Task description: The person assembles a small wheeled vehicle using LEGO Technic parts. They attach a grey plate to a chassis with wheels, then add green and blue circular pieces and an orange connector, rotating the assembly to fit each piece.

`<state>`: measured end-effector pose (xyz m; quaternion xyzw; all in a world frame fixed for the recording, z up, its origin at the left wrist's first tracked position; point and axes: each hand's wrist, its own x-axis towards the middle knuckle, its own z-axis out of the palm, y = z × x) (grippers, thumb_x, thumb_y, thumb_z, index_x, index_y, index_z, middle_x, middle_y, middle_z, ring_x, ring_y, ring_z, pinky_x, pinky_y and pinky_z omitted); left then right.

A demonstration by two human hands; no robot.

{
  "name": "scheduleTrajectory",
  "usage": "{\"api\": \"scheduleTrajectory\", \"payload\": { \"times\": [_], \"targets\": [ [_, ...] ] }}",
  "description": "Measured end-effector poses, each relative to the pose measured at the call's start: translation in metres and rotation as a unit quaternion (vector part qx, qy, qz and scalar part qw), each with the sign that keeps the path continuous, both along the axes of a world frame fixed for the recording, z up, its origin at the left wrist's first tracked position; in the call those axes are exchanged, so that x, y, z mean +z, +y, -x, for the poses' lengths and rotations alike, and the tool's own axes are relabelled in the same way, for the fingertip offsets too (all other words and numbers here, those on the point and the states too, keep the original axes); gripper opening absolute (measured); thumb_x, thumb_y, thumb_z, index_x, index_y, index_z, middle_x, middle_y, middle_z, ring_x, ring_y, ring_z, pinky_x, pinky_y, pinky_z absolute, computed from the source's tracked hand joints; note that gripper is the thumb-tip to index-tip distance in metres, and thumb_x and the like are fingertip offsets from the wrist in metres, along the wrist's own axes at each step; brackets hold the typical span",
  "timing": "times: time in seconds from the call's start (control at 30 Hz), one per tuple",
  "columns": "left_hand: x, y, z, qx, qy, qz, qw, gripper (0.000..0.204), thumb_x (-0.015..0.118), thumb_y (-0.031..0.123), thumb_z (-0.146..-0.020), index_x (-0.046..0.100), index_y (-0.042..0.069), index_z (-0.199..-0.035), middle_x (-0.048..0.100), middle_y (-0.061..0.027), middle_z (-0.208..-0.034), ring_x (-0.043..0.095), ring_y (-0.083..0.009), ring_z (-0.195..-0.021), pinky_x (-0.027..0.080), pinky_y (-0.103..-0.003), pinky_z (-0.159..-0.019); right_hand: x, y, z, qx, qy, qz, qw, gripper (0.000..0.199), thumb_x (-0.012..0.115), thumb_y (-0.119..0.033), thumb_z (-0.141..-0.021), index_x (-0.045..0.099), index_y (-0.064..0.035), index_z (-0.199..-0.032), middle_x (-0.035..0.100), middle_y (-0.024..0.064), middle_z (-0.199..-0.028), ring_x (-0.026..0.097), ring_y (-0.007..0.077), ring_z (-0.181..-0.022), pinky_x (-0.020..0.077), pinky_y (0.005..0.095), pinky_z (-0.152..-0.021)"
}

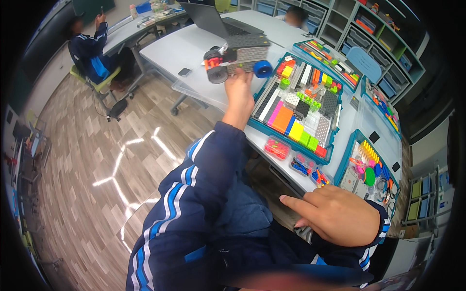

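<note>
My left hand [239,94] reaches over the table's near edge, its fingers closed around the underside of a toy vehicle built of building blocks [250,56]. The vehicle has a stacked grey body, a dark plate on top, a blue wheel on the right and a dark wheel with orange-red parts on the left. My fingertips are partly hidden behind it. In front of the table's edge hovers my right hand [335,213], index finger stretched out and the other fingers bent. Nothing shows in it. Close by lie small clear boxes of red pieces [277,148] and blue pieces [301,165].
A teal-edged tray of colourful blocks [296,114] fills the table's middle. More parts trays [371,169] stand to the right and behind. A laptop [221,24] is at the back, a phone [185,72] at the left edge. Another person [94,53] sits far left.
</note>
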<state>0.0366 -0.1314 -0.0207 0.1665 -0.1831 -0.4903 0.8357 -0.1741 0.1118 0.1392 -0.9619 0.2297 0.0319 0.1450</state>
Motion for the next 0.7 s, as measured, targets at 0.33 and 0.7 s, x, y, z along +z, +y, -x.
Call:
{"api": "scheduleTrajectory", "payload": {
  "times": [0.33,0.7],
  "targets": [
    [0.036,0.063,0.047,-0.205,-0.133,0.107,0.964,0.034,0.053,0.022,-0.095,0.044,0.002,-0.121,0.06,-0.0119,-0.116,0.059,-0.0232,-0.107,0.046,-0.038,-0.096,0.0,0.005,0.0,0.012,0.004,0.002,1.0,0.041,0.062,-0.022,-0.084,0.056,0.0002,-0.118,0.057,0.0102,-0.073,0.061,0.0255,-0.07,0.0477,0.035,-0.066],
    [0.022,0.069,0.059,-0.274,-0.154,0.087,0.945,0.025,0.054,0.015,-0.095,0.047,0.002,-0.116,0.063,-0.0087,-0.103,0.062,-0.0175,-0.093,0.05,-0.034,-0.086,0.007,-0.001,-0.007,0.269,-0.156,-0.039,0.95,0.038,0.058,-0.013,-0.076,0.056,0.0019,-0.111,0.059,0.013,-0.089,0.059,0.0286,-0.082,0.0468,0.0337,-0.075]
  ]
}}
